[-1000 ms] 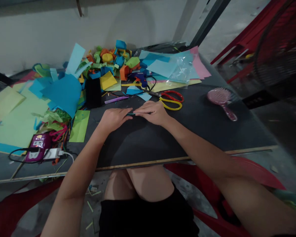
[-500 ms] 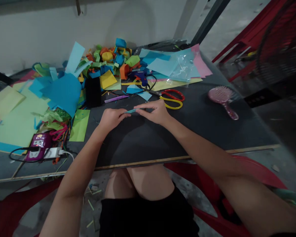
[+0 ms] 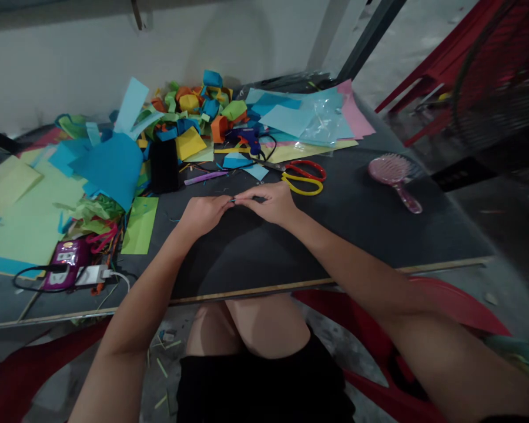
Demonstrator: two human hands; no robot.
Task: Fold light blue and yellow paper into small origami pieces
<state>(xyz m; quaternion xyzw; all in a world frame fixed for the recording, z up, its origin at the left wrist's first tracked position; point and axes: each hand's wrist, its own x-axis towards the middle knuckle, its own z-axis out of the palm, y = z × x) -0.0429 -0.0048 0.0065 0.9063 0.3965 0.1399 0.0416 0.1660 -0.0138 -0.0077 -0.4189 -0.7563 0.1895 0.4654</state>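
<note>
Between my fingertips, just above the dark tabletop, is a small piece of blue paper (image 3: pixel 232 200), of which only a thin edge shows. My left hand (image 3: pixel 206 214) pinches its left end, and my right hand (image 3: pixel 271 202) pinches the right end, the fingertips almost meeting. Scissors (image 3: pixel 304 177) with red and yellow handles lie just beyond my right hand. A purple pen-like stick (image 3: pixel 206 177) and small blue paper scraps (image 3: pixel 242 164) lie beyond my fingers. To the left of my left hand is a green paper sheet (image 3: pixel 140 226).
A heap of colourful folded paper (image 3: pixel 189 103) stands at the back, with a blue glue gun (image 3: pixel 251 138) and a black phone (image 3: pixel 164 165) before it. On the right lies a pink hairbrush (image 3: pixel 394 176). A purple power socket (image 3: pixel 68 261) with cables sits at the left front edge.
My hands have come closer together, and less of the blue paper shows between the fingertips. The whole view has shifted slightly.
</note>
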